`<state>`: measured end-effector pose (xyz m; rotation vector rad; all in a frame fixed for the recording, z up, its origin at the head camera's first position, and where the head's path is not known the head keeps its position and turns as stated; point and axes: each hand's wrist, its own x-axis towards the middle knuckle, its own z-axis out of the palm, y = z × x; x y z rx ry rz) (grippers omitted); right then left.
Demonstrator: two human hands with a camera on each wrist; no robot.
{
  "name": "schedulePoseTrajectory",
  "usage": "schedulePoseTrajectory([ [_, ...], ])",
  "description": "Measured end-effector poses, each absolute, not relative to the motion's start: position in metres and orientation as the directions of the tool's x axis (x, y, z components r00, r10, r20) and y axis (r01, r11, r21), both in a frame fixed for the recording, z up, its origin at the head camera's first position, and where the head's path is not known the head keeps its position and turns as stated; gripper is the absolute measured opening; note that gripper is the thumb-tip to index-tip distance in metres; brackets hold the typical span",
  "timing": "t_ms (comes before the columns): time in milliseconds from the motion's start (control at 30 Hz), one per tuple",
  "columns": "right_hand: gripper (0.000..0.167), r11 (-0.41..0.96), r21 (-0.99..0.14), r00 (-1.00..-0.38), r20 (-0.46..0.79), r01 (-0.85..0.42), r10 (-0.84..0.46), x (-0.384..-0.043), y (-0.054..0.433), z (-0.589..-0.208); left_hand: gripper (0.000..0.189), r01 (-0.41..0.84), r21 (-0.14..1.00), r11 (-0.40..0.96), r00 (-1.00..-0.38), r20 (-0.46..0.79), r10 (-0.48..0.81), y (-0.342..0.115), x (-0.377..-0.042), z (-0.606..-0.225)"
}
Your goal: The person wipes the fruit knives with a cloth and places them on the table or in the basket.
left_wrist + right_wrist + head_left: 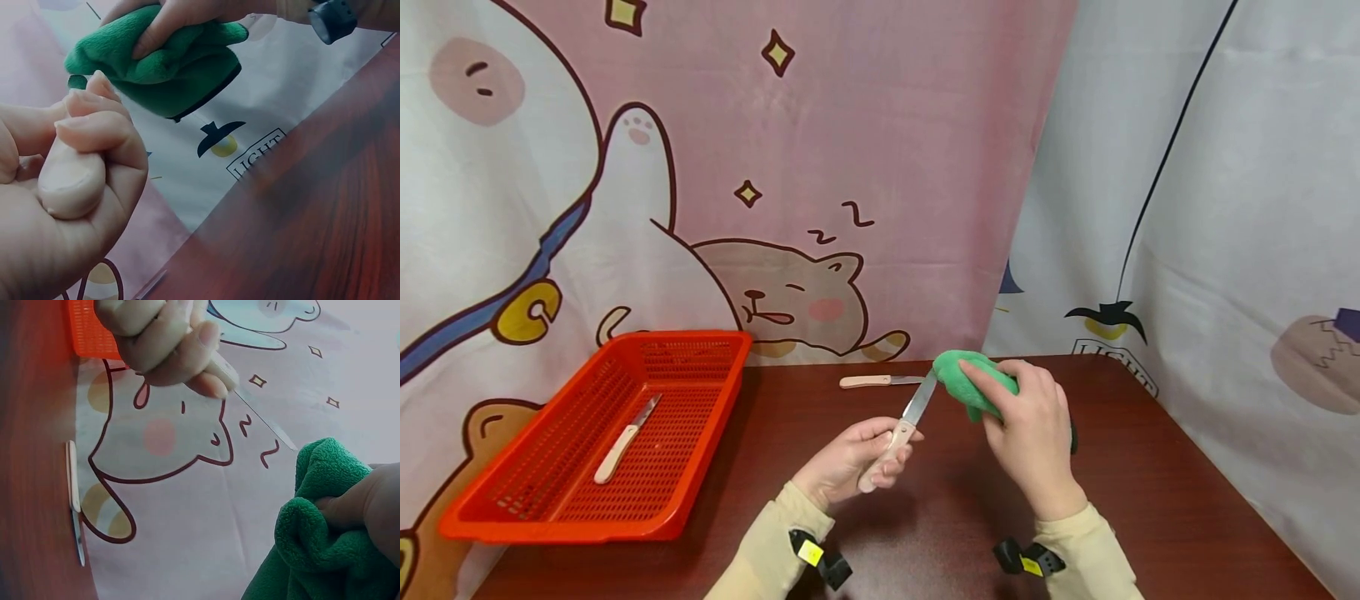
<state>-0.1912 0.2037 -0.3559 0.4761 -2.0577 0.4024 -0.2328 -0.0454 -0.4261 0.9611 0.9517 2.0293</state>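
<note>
My left hand (865, 457) grips the pale handle of a knife (916, 410), its blade slanting up and to the right. A bunched green cloth (972, 385) is in my right hand (1030, 425), thumb and fingers pressed into it. The blade's tip meets the cloth's left end in the head view. In the right wrist view the blade (269, 422) runs toward the fold of the cloth (325, 469). From the left wrist, the handle's rounded butt (72, 184) shows inside the curled fingers, and the blade is hidden behind them.
A second knife (867, 381) lies at the table's far edge, behind the held one. On the left stands a red-orange plastic basket (700, 467) with another knife (625, 442) inside. A patterned curtain (925, 167) hangs behind the dark red table (1150, 500).
</note>
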Motion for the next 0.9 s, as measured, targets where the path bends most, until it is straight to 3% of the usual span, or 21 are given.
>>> schedulePoseTrajectory([
  [500, 0.061, 0.865, -0.132, -0.453, 0.884, -0.484, -0.118, -0.184, 0.209, -0.345, 0.034, -0.273, 0.803, -0.53, -0.542, 0.327, 0.774, -0.057, -0.24, -0.423],
  [900, 0.066, 0.823, -0.057, -0.437, 0.867, -0.565, -0.239, -0.182, 0.189, -0.352, 0.037, -0.272, 0.804, -0.528, -0.523, 0.337, 0.783, -0.058, -0.24, -0.42],
])
